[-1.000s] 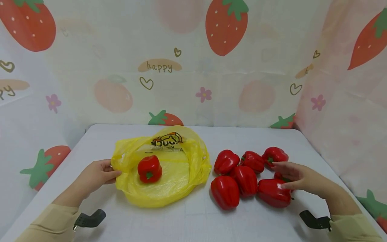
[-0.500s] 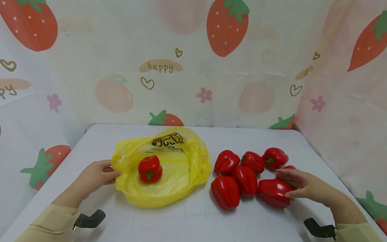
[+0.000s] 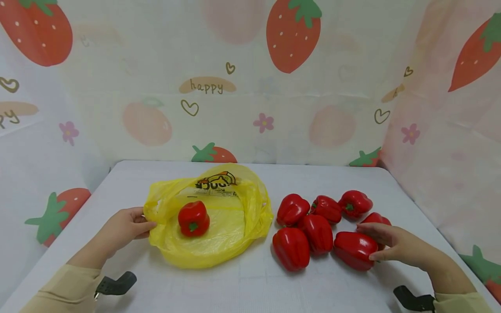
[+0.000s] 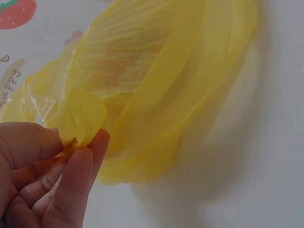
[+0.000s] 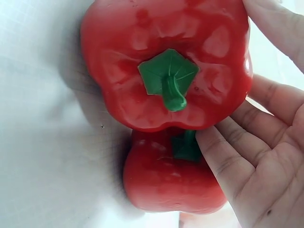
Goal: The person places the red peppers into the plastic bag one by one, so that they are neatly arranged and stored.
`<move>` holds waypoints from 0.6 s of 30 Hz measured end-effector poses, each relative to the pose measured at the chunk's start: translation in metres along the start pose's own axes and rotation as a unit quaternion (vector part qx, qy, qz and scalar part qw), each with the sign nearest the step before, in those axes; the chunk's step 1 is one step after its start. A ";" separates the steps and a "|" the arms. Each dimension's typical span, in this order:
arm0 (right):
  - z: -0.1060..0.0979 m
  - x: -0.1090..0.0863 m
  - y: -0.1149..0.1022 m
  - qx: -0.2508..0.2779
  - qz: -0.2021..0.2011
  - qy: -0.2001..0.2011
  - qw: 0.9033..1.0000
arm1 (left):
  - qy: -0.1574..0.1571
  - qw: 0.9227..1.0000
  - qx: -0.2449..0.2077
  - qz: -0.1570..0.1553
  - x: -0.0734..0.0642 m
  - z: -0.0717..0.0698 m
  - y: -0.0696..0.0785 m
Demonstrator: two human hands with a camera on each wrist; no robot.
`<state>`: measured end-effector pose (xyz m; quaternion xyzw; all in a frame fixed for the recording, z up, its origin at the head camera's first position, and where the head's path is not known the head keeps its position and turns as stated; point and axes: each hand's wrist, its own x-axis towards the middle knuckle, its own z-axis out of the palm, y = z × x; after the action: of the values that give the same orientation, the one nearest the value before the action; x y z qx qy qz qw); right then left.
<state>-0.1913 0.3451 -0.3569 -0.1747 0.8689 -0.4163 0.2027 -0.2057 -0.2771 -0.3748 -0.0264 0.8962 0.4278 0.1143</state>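
My left hand (image 3: 124, 229) pinches the left rim of a yellow plastic bag (image 3: 207, 256) between thumb and fingers, close up in the left wrist view. The bag lies spread with its mouth wide. One red bell pepper (image 3: 194, 218) is inside, its green stem facing me. At the right, my right hand (image 3: 395, 243) holds the end of a large red bell pepper (image 3: 355, 251), thumb on one side and fingers on the other. Its green stem (image 5: 170, 78) shows in the right wrist view. Behind the fingers lies another red bell pepper (image 5: 173, 180), partly hidden.
Several more red bell peppers (image 3: 291, 250) lie in a loose group right of the bag. They rest on a white-covered table (image 3: 242, 291). Strawberry-printed cloth (image 3: 289, 100) encloses the back and sides.
My right hand has come down toward me, off the far peppers, and its thumb and fingers have settled around the near right pepper. The left hand and bag stay put.
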 end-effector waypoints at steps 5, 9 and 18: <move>0.000 0.001 -0.001 -0.016 0.005 0.003 1.000 | 0.000 1.000 0.001 -0.003 0.000 0.001 0.001; 0.000 0.002 -0.001 -0.011 0.002 -0.003 1.000 | -0.001 1.000 0.000 -0.006 0.001 0.001 0.001; 0.001 0.001 0.000 0.000 0.022 -0.021 1.000 | -0.003 1.000 0.005 -0.009 0.001 0.001 0.003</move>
<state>-0.1922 0.3439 -0.3575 -0.1644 0.8680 -0.4083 0.2297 -0.2073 -0.2745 -0.3738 -0.0326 0.8979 0.4219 0.1211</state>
